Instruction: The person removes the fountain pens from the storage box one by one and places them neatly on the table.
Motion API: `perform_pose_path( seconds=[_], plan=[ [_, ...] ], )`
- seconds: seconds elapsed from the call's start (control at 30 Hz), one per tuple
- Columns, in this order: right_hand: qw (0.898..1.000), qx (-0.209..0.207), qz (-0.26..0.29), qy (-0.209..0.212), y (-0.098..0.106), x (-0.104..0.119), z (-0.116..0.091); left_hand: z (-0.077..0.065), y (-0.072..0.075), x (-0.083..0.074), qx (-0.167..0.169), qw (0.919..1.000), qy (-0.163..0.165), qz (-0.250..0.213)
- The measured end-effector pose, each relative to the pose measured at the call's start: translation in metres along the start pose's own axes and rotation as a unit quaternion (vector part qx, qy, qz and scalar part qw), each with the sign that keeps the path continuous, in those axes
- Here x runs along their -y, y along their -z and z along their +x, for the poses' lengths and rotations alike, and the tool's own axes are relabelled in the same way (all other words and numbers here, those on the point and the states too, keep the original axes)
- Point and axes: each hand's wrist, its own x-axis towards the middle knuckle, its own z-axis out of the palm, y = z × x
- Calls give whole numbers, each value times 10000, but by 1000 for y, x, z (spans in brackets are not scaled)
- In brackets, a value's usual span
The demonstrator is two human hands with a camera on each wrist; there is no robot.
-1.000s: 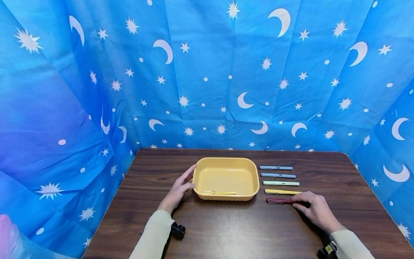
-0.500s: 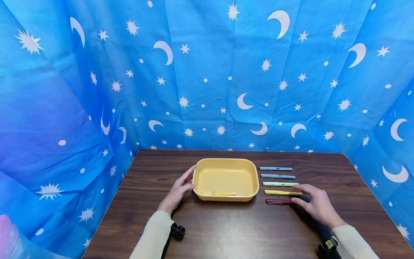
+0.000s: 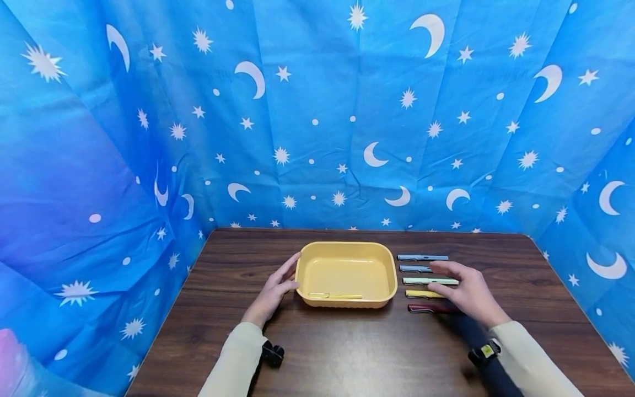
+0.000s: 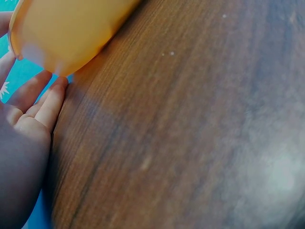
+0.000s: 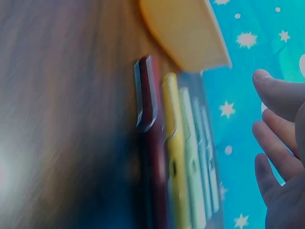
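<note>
My left hand rests against the left side of a yellow plastic tray, its fingers fairly straight on the outer wall. Inside the tray, along the near side, lies a thin pen with a yellow part and a clip. My right hand hovers over a column of capped pens with its fingers spread and nothing between them. Below it lie a dark red pen, a yellow pen, a pale green pen and a blue-grey pen, partly covered by the hand. Farthest back is another blue-grey pen.
Everything stands on a dark wood-grain table. A blue cloth with moons and stars hangs behind and at both sides. The pens lie just right of the tray, their clips toward it.
My right hand has moved from the right end of the dark red pen up and leftward over the green and blue-grey pens. The left hand and tray have stayed put.
</note>
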Motion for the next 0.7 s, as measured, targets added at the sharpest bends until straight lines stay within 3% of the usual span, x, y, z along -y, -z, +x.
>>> perform_pose_path(
  seconds=[0.33, 0.7],
  plan=[
    [9983, 249, 446, 270, -16, 37, 38, 0, 0, 1, -38, 10000, 64, 55],
    [9907, 896, 873, 536, -46, 72, 73, 0, 0, 1, -74, 9999, 111, 85]
  ],
)
